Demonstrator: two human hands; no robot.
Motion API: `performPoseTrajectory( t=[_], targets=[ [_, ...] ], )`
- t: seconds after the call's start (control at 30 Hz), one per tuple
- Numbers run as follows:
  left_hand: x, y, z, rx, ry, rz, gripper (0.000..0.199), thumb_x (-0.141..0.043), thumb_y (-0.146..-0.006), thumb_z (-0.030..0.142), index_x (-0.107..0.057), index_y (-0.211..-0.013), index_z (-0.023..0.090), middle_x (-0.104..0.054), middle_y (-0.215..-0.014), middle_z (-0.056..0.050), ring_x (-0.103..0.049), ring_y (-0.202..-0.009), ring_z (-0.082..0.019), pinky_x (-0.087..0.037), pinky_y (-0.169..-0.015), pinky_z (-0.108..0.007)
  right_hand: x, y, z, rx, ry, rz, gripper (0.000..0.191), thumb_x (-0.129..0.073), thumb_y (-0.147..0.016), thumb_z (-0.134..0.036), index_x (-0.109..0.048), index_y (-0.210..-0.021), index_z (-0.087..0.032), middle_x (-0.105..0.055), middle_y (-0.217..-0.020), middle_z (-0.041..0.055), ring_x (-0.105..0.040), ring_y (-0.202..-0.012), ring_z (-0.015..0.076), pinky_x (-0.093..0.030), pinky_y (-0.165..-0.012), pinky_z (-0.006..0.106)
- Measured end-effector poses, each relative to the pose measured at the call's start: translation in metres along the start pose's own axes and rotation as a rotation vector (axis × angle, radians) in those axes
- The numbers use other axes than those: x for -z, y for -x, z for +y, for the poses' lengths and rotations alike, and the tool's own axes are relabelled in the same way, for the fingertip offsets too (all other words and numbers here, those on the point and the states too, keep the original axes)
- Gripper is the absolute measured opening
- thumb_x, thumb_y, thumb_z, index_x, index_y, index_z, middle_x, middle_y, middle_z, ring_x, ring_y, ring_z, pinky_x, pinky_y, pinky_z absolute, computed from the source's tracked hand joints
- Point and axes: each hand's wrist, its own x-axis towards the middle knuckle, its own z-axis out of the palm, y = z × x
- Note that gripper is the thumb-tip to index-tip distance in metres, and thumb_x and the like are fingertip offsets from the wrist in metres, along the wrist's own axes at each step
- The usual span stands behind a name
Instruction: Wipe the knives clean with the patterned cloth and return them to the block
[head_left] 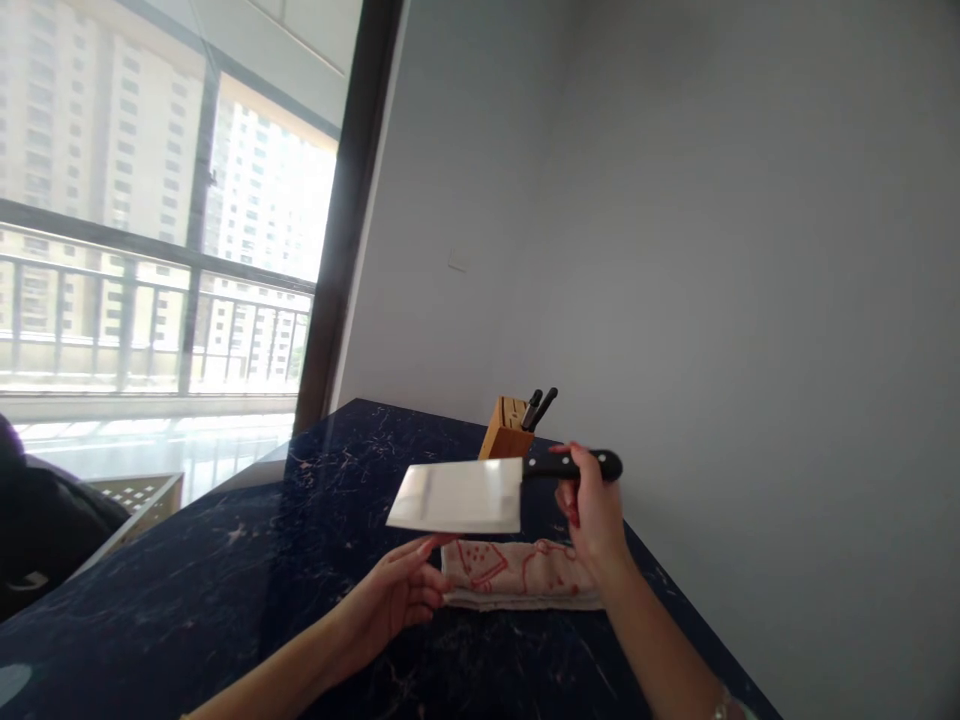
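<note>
A cleaver (459,497) with a broad steel blade and a black riveted handle is held level above the table, its blade pointing left. My right hand (594,505) is closed around the handle. Below the blade's lower edge is my left hand (394,592), fingers apart and holding nothing, beside the left end of a folded pink cloth (517,572) with red drawings. The cloth lies on the dark blue marbled table, partly behind my right wrist. Behind the cleaver stands a wooden knife block (506,430) with black-handled tools in it.
The dark table (360,450) reaches the grey wall (735,300) at the back and right. At the far left are a dark bag-like object (45,530) and a light-framed seat (146,495) with a perforated surface. A large window is beyond.
</note>
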Motion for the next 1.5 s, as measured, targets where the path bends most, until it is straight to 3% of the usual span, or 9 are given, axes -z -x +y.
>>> performPoseTrajectory(
  t=[0.1,0.23,0.4,0.57,0.97,1.27,1.5],
  targets=[
    [0.004,-0.001,0.002,-0.011,-0.059,-0.025,0.038,-0.054,-0.08,0.037,-0.055,-0.111,0.016,-0.063,-0.067,-0.002,-0.054,-0.054,-0.008,-0.039,-0.051,-0.015,-0.009,-0.039,-0.049,0.308,0.144,0.075,0.025,-0.055,-0.071,-0.041,-0.059,-0.07,-0.016,-0.045,-0.043,-0.006,-0.025,-0.031,0.0045,-0.018,-0.031,0.02],
    [0.004,-0.001,0.008,0.005,-0.093,0.004,0.034,-0.052,-0.08,0.039,-0.058,-0.105,0.016,-0.06,-0.065,0.001,-0.047,-0.05,-0.006,-0.034,-0.048,-0.015,-0.023,-0.088,-0.095,0.654,0.39,0.132,0.025,-0.053,-0.072,-0.039,-0.061,-0.069,-0.015,-0.057,-0.061,0.0002,-0.039,-0.04,0.006,-0.032,-0.04,0.021],
    [0.004,-0.002,0.009,0.001,-0.14,0.018,0.034,-0.053,-0.078,0.042,-0.06,-0.1,0.016,-0.058,-0.063,0.001,-0.045,-0.048,-0.007,-0.03,-0.046,-0.016,-0.036,-0.116,-0.11,0.782,0.633,0.117,0.029,-0.048,-0.075,-0.038,-0.064,-0.07,-0.014,-0.058,-0.06,0.002,-0.054,-0.059,0.0142,-0.041,-0.058,0.027],
    [0.014,-0.007,0.007,-0.047,-0.157,0.038,0.038,-0.051,-0.077,0.046,-0.061,-0.098,0.015,-0.04,-0.044,0.007,-0.038,-0.041,-0.007,-0.028,-0.044,-0.018,-0.038,-0.125,-0.114,0.765,0.766,0.131,0.032,-0.049,-0.073,-0.041,-0.065,-0.069,-0.014,-0.058,-0.056,0.0016,-0.054,-0.057,0.0152,-0.038,-0.054,0.027],
    [0.027,-0.014,0.006,0.018,-0.144,-0.05,0.045,-0.044,-0.08,0.05,-0.059,-0.103,0.015,-0.042,-0.046,0.005,-0.038,-0.042,-0.008,-0.028,-0.045,-0.018,-0.046,-0.162,-0.12,0.643,0.811,0.119,0.032,-0.05,-0.07,-0.041,-0.064,-0.067,-0.013,-0.052,-0.05,0.0,-0.048,-0.047,0.0135,-0.04,-0.054,0.03],
    [0.031,-0.016,0.003,0.006,-0.207,-0.112,0.044,-0.04,-0.082,0.047,-0.059,-0.103,0.012,-0.037,-0.042,0.006,-0.031,-0.038,-0.007,-0.025,-0.042,-0.018,-0.053,-0.162,-0.122,0.638,0.854,0.1,0.032,-0.049,-0.069,-0.042,-0.064,-0.065,-0.014,-0.049,-0.045,-0.0017,-0.047,-0.045,0.013,-0.038,-0.051,0.027],
    [0.029,-0.016,0.005,0.021,-0.228,-0.13,0.046,-0.039,-0.082,0.049,-0.058,-0.103,0.013,-0.04,-0.044,0.006,-0.034,-0.039,-0.007,-0.026,-0.043,-0.018,-0.056,-0.158,-0.121,0.577,1.018,0.052,0.038,-0.041,-0.074,-0.045,-0.064,-0.069,-0.015,-0.056,-0.054,0.002,-0.052,-0.054,0.0151,-0.038,-0.056,0.026]
  ],
)
